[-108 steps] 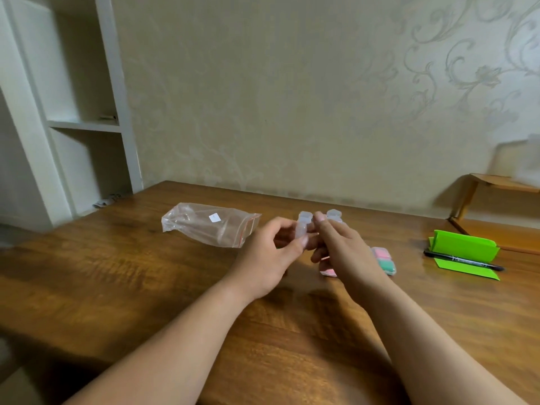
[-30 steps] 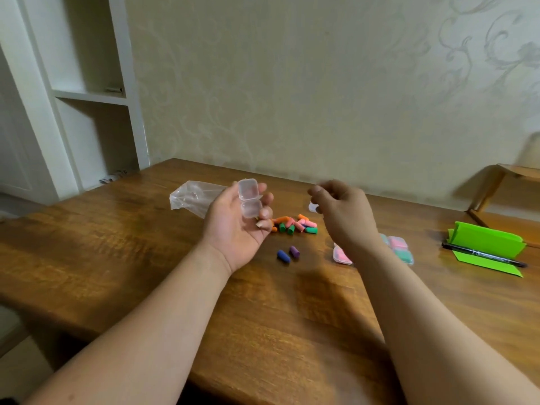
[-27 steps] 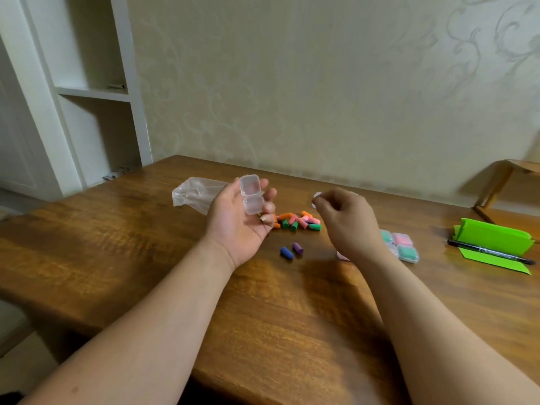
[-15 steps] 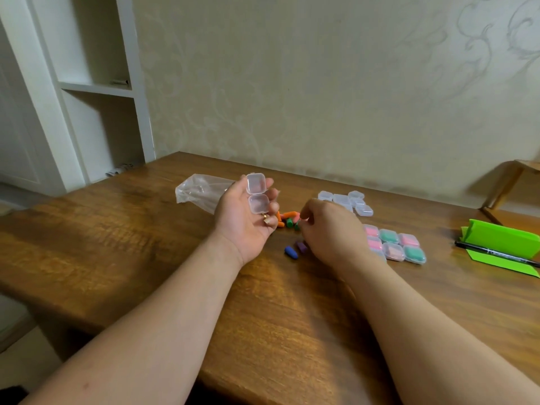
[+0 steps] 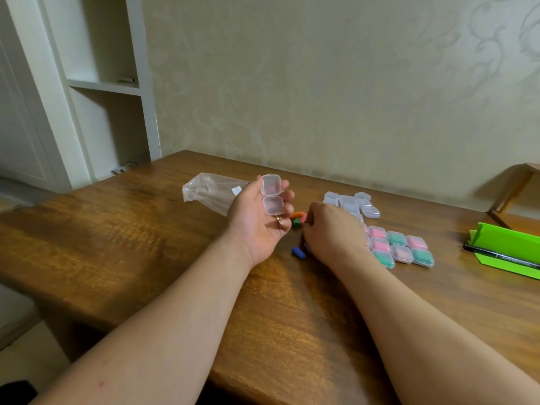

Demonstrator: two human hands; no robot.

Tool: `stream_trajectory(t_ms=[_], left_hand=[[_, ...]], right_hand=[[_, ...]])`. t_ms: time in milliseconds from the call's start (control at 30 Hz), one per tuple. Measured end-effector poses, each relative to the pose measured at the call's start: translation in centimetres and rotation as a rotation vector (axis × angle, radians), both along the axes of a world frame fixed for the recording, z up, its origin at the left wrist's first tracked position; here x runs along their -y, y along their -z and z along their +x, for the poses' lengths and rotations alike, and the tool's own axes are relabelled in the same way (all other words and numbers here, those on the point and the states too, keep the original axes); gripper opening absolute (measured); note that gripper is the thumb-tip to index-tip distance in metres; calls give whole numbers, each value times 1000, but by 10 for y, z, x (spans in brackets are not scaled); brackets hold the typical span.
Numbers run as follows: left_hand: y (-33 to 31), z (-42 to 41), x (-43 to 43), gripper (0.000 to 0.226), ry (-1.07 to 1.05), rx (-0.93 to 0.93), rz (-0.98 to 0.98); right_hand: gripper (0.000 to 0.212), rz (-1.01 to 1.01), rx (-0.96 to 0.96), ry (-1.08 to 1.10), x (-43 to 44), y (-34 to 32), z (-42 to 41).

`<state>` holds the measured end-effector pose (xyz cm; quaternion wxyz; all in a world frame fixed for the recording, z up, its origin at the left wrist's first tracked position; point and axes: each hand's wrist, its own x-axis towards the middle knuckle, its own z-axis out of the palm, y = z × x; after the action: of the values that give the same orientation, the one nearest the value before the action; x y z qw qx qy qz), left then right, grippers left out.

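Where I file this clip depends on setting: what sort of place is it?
Probably a room in a home: a wooden table stands against a wall with patterned wallpaper, and white built-in shelves are at the left.

I am looking into a lived-in home room: scroll-patterned wallpaper [image 5: 321,83] behind the wooden table [image 5: 117,229], and white built-in shelving [image 5: 102,86] beyond its far-left corner.

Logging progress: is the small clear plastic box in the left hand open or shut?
Open: the small clear plastic box lies unfolded, lid beside base, in the left hand.
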<state>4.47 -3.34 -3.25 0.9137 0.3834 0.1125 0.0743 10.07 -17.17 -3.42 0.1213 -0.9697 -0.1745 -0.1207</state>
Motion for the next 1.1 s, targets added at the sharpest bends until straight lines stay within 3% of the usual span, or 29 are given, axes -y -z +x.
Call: stream_trajectory(t_ms=[133,233,433,700,800,1100], left_hand=[[-1,-2,5,52,15,-41,103],[-1,-2,9,53,53,-50,175],[5,2,10,53,137,-50,274],[12,5,6,56,202,3,217],[11,4,7,58,211,21,219],[14,7,4,59,195,10,234]], right_hand=[[19,123,-21,21,9,0,2],[32,328,-69,3,19,-1,3],[23,550,50,-115,30,-15,-5],[16,484,131,-373,12,-16,-27],[17,377,175,-405,10,-12,-29],[17,315,188,-390,10,-10,-29]])
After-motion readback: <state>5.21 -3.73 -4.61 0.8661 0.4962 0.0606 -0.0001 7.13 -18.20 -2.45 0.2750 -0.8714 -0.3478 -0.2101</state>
